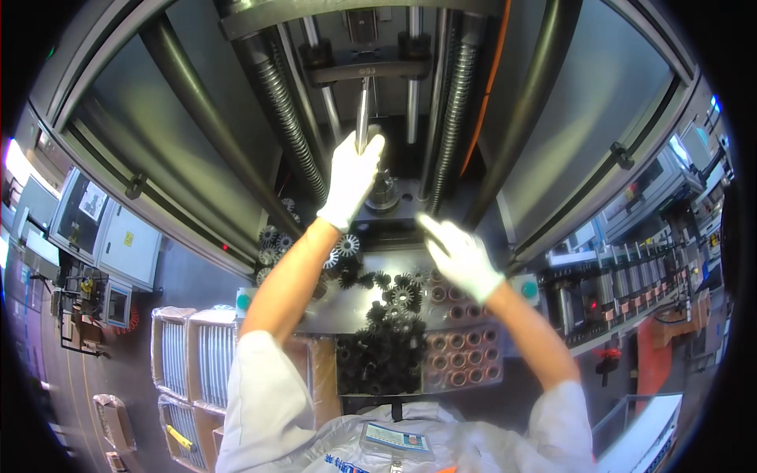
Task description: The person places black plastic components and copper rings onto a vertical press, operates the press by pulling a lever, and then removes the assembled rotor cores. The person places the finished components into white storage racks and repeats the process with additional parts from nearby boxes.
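My left hand (352,177), in a white glove, reaches into the press and is closed round a slim, shiny metal shaft (363,114) standing upright under the crosspiece. Beside and below that hand, a round metal fixture (382,195) sits on the press bed. My right hand (460,256), also gloved and a little blurred, is over the near right of the bed, fingers stretched toward the fixture and nothing visible in them. Below it lie copper-coloured rings (459,359) in rows. Dark toothed discs (400,298) are heaped on the metal plate (363,314) between my arms.
Threaded columns (456,106) and thick dark posts (530,110) flank the press. More toothed discs (348,244) lie by my left forearm. Green buttons (529,290) stand at both sides. Boxes of metal rods (215,359) are on the left; a rack of parts (643,288) is on the right.
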The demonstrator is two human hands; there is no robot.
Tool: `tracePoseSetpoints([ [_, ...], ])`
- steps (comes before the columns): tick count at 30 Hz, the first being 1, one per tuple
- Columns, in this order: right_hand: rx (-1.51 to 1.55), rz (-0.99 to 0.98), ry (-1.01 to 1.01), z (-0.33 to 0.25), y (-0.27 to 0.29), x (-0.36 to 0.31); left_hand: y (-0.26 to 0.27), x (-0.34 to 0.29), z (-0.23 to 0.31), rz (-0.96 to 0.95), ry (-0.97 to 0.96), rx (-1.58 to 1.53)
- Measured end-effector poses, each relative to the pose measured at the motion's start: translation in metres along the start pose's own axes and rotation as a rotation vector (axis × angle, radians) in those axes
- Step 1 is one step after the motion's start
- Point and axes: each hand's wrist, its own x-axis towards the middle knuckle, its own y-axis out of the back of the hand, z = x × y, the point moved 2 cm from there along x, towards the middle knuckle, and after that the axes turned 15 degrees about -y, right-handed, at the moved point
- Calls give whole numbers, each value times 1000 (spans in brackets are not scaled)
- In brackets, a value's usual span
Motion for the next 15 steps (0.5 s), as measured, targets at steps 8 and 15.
tracePoseSetpoints([
  [8, -66, -174, -317, 71, 72, -161, -9, 81, -18, 59, -153, 56],
  [15, 205, -67, -562, 112, 96, -180, -11, 83, 8, -19, -33, -184],
])
